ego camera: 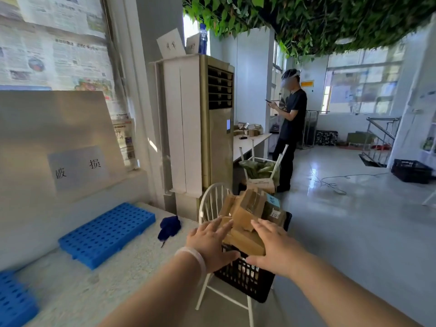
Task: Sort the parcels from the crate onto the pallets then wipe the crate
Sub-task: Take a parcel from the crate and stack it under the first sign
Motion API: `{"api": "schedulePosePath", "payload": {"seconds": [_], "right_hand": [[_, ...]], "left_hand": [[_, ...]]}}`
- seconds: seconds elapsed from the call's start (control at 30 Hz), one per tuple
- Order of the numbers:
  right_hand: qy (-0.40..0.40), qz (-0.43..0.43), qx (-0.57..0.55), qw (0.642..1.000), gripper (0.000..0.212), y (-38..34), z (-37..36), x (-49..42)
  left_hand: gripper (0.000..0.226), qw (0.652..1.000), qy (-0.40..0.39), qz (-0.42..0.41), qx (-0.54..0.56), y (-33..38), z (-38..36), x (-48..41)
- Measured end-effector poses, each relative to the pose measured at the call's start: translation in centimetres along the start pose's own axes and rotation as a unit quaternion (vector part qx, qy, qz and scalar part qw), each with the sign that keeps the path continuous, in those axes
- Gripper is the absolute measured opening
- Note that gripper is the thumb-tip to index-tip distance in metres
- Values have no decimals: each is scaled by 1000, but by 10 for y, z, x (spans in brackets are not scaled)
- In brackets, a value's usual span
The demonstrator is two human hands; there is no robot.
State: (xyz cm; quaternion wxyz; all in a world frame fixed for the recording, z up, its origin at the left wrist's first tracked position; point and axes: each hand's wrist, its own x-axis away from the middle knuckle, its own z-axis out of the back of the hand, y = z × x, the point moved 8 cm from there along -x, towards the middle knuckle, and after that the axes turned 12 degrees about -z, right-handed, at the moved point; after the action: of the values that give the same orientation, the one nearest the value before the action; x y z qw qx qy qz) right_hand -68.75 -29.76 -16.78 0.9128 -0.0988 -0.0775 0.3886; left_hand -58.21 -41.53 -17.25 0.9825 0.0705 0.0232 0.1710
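Flat-fingered hands over crate [245, 277] parcels [247, 215]

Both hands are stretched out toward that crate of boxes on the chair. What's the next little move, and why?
Probably close both hands on the front cardboard parcel and lift it out. The left hand and right hand are open on either side of it, the black crate is heaped full, and the blue pallet to the left holds no parcels.
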Motion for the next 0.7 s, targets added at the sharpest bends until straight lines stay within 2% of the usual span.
{"api": "schedulePosePath", "payload": {"seconds": [0.2, 0.3, 0.5, 0.7], "right_hand": [[-3, -74, -43, 996, 102, 27, -36, -74], [-15, -98, -30, 995, 104, 30, -54, -110], [12, -160, -37, 986, 104, 38, -46, -184], [32, -209, -52, 976, 95, 47, -56, -232]], "left_hand": [[79, 999, -5, -43, -9, -29, -40, -74], [80, 998, -28, -52, -2, -51, -61, -111], [81, 991, -27, -127, -33, -73, -44, -193], [79, 989, -41, -139, -14, -92, -56, -249]]}}
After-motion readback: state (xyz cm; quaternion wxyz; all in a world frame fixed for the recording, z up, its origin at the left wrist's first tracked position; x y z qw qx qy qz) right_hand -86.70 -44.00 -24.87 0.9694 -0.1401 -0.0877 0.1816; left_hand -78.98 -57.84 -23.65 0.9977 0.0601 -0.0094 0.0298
